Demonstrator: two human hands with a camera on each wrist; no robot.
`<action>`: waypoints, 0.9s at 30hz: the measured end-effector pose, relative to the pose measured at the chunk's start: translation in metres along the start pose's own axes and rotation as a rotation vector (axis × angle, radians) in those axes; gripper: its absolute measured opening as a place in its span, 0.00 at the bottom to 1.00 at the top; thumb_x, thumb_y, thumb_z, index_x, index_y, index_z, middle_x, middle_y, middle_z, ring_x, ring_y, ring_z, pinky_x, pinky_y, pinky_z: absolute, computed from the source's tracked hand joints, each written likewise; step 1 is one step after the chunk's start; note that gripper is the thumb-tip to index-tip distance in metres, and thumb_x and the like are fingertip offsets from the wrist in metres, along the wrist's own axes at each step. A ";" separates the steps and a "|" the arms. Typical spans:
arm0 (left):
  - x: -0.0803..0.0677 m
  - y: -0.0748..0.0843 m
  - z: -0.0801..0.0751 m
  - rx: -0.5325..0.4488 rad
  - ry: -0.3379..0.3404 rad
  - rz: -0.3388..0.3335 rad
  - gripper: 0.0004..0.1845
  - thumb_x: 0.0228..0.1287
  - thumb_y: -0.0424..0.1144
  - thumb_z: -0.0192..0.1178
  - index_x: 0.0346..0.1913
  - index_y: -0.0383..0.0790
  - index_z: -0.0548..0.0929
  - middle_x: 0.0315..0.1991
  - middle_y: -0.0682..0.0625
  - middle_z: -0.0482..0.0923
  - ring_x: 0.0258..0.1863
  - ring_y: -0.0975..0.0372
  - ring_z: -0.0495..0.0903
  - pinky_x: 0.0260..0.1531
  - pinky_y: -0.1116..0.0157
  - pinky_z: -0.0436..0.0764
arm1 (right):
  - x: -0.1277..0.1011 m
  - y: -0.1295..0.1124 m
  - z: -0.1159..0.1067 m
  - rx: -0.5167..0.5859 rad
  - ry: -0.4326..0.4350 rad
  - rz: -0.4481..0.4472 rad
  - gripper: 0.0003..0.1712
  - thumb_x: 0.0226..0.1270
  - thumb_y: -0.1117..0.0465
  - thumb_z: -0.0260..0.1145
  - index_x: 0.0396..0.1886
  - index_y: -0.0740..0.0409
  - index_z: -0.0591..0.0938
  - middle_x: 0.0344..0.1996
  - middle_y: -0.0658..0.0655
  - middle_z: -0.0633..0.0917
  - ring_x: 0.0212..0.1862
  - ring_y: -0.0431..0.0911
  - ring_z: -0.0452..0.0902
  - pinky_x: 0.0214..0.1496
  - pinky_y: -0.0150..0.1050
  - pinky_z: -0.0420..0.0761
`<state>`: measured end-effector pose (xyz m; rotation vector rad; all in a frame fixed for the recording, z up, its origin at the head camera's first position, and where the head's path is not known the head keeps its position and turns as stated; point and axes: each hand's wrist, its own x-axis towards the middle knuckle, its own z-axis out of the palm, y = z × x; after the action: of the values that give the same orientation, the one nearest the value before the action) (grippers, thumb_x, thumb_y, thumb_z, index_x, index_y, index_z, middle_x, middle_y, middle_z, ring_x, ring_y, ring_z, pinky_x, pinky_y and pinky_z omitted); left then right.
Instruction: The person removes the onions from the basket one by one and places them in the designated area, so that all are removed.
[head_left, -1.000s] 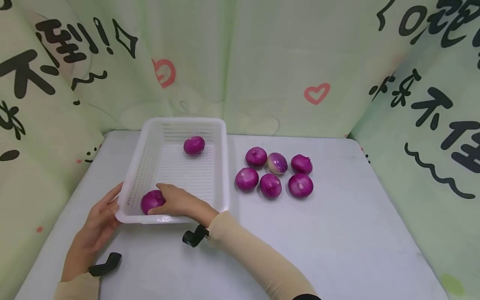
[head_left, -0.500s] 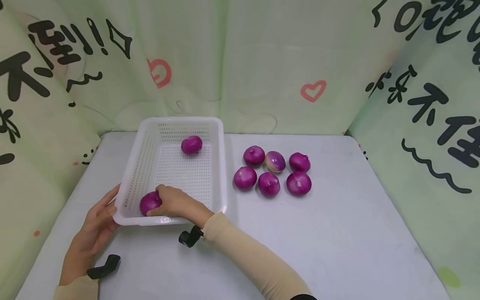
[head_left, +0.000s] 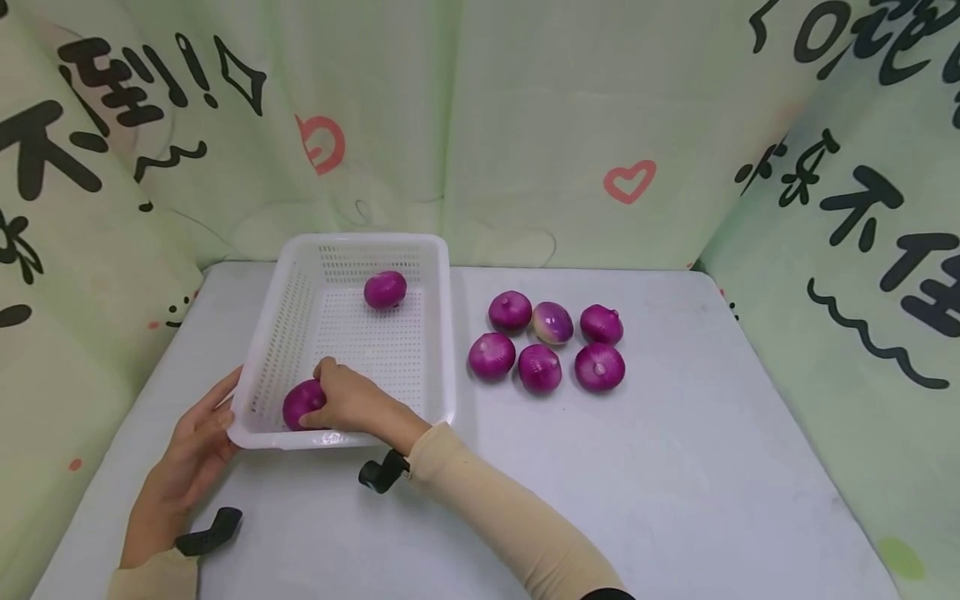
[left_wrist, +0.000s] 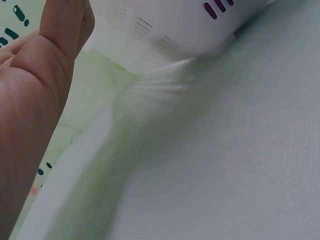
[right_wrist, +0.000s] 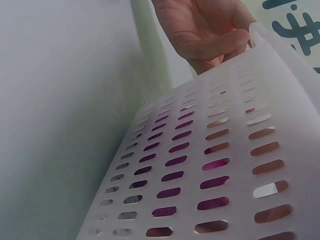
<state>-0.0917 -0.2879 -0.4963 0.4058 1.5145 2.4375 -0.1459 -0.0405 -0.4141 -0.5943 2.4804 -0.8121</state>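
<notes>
In the head view, my right hand (head_left: pixel 356 402) grips a purple onion (head_left: pixel 302 404) in the near left corner of a white perforated plastic basket (head_left: pixel 258 358). Its fingertips are partly hidden behind the onion. My left hand (head_left: pixel 193 450) touches the outside of that same corner, its fingers reaching up along the wall. The right wrist view shows the left hand (right_wrist: pixel 210 32) at the rim, with purple showing through the slots of the basket wall (right_wrist: pixel 192 150). Another onion (head_left: pixel 386 289) lies towards the basket's far end. The left wrist view catches part of the left hand (left_wrist: pixel 37 85).
Several purple onions (head_left: pixel 540 368) lie in a loose group on the white table (head_left: pixel 660 467), right of the basket. One onion (head_left: pixel 552 323) among them is paler. A pale green curtain (head_left: pixel 525 125) with dark lettering and red hearts encloses the table's back and sides.
The camera view has shifted slightly. My right hand's fingers have moved a little around the onion, which stays in the same basket corner. The left hand has kept its place.
</notes>
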 end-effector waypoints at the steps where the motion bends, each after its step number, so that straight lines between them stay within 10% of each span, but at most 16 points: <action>1: 0.000 0.000 0.000 0.000 0.000 0.001 0.30 0.81 0.30 0.39 0.81 0.52 0.63 0.73 0.55 0.75 0.65 0.65 0.81 0.56 0.66 0.85 | 0.000 0.000 0.000 -0.002 0.000 0.006 0.35 0.67 0.51 0.76 0.68 0.57 0.73 0.56 0.56 0.84 0.51 0.41 0.82 0.54 0.30 0.83; 27: 0.001 0.002 0.002 -0.013 -0.006 -0.005 0.30 0.82 0.29 0.38 0.81 0.52 0.62 0.74 0.55 0.74 0.66 0.64 0.81 0.57 0.67 0.84 | -0.001 -0.001 0.001 0.012 0.017 0.052 0.37 0.65 0.49 0.77 0.70 0.50 0.74 0.56 0.58 0.76 0.50 0.46 0.82 0.53 0.37 0.85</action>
<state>-0.0919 -0.2870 -0.4940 0.4060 1.4950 2.4388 -0.1440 -0.0414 -0.4140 -0.5177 2.4939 -0.8152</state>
